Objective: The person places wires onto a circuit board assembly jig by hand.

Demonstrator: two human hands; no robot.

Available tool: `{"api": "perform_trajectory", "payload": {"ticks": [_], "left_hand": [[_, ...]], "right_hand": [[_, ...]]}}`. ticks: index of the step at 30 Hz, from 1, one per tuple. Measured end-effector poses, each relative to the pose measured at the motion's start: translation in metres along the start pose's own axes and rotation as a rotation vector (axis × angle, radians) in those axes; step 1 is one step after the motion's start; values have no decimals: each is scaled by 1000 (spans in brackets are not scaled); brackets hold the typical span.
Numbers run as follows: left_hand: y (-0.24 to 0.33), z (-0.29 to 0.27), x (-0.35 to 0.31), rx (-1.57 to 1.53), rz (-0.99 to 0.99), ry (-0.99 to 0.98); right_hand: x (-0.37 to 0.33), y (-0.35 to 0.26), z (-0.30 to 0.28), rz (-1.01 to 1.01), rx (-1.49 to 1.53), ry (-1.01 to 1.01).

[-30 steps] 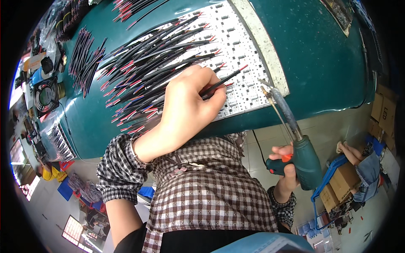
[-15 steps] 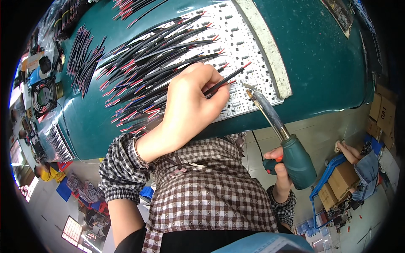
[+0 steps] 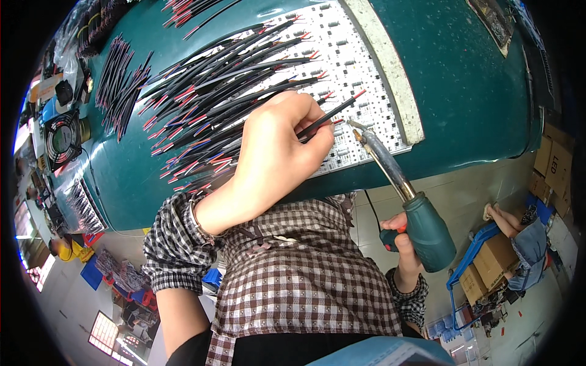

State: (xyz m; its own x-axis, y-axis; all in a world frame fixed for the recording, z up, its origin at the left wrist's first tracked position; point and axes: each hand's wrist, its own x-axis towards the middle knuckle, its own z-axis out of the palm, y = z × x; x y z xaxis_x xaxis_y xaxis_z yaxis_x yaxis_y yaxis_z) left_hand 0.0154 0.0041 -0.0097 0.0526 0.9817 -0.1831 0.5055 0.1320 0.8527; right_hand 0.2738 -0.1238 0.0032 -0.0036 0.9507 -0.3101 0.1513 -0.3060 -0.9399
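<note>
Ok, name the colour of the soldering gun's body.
The soldering gun's body is dark green, best seen in the head view.

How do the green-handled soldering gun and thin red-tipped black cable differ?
The green-handled soldering gun is bulky; the red-tipped black cable is slim. The right hand grips the gun; the left hand pinches the cable. Both tips are over the white circuit board.

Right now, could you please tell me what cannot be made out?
In the head view:
Held cable's rear part: hidden by the left hand.
Some right hand fingers: behind the soldering gun.
Markings on the white board: too small.
Upper wires' far ends: cut off by the top edge.
</note>
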Motion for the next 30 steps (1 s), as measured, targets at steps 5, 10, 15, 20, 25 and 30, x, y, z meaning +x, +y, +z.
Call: {"api": "perform_trajectory", "payload": {"ticks": [5,10,15,20,25,30], "left_hand": [[1,1,0,62,44,11],[0,1,0,67,39,16],[1,1,0,74,43,15],[2,1,-1,68,12,13],[1,1,-1,67,14,13],[1,1,-1,68,36,13]], "right_hand": [[0,3,0,-3,18,-1],[2,2,1,2,67,-9],[2,6,-1,-32,29,-32],[2,2,0,-3,-17,-36],[0,7,-4,-48,-187,-70],[2,3,0,-53,68,-8]]}}
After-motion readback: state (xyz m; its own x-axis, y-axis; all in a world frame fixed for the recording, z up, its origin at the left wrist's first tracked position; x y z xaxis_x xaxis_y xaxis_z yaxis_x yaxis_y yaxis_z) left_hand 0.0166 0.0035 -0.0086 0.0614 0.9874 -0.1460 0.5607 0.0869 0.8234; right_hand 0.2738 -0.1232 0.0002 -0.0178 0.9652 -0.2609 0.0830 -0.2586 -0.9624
